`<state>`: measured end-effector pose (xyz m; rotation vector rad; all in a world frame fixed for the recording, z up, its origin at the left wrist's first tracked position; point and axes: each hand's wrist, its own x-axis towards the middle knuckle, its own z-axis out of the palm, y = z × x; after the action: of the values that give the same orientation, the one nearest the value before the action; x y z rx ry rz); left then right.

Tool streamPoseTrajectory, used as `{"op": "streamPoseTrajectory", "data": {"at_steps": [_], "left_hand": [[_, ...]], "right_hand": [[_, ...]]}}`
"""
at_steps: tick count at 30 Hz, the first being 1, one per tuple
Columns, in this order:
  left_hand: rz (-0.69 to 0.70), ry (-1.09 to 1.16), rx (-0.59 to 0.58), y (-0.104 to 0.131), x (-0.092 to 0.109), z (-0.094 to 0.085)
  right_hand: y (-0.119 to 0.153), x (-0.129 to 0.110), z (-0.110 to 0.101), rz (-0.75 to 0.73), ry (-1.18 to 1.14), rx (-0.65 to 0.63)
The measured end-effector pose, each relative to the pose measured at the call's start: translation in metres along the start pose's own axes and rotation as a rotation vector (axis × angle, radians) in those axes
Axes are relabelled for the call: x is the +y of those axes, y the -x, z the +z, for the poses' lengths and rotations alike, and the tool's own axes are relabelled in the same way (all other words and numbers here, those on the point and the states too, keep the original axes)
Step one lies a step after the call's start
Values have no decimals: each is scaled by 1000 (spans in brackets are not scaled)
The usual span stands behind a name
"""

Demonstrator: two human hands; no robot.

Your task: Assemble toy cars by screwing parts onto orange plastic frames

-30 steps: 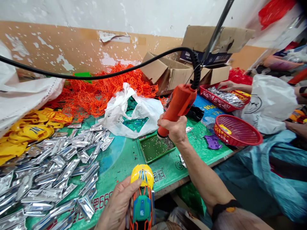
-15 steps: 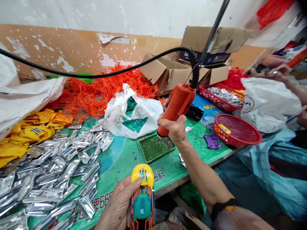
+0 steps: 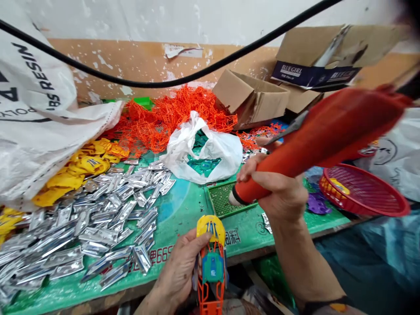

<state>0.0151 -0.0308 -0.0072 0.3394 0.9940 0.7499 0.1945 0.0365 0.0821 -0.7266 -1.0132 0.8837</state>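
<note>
My left hand [image 3: 183, 262] is wrapped round a toy car body [image 3: 212, 267] with a yellow front, a teal middle and an orange frame, at the table's front edge. Its thumb presses on the yellow part. My right hand [image 3: 278, 192] grips a red-orange power screwdriver [image 3: 315, 144], tilted with its pale tip low and to the left. That tip is above or in front of a green perforated tray [image 3: 219, 199] of small screws; whether it touches them I cannot tell.
Silver metal plates [image 3: 108, 218] cover the table's left. Behind are yellow parts [image 3: 82, 168], orange frames [image 3: 157, 124], a white bag [image 3: 216, 151] of teal parts and cardboard boxes [image 3: 269, 100]. A red basket [image 3: 367, 192] stands right. A black cable [image 3: 157, 84] crosses above.
The view has turned left. The screwdriver has come closer to the camera and tilted further over, its back end now to the right. My left hand still holds the car body.
</note>
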Motion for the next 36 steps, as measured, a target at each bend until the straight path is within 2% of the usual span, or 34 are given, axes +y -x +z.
{"op": "streamPoseTrajectory", "data": {"at_steps": [3,8,17,26,36], "left_hand": [[14,9,-30,1,-1,1],[22,-2,-32,1,0,0],[30,4,-51,0,-2,-1],[18,49,-71,1,-1,0],[26,28,-21,0,-2,2]], "right_hand": [[14,-8,11,24,-47,-49],[27,-6,20,102,-31,-81],[34,4,18,108,121,-98],[38,11,18,80,149,-119],[39,13,17,76,178,-123]]}}
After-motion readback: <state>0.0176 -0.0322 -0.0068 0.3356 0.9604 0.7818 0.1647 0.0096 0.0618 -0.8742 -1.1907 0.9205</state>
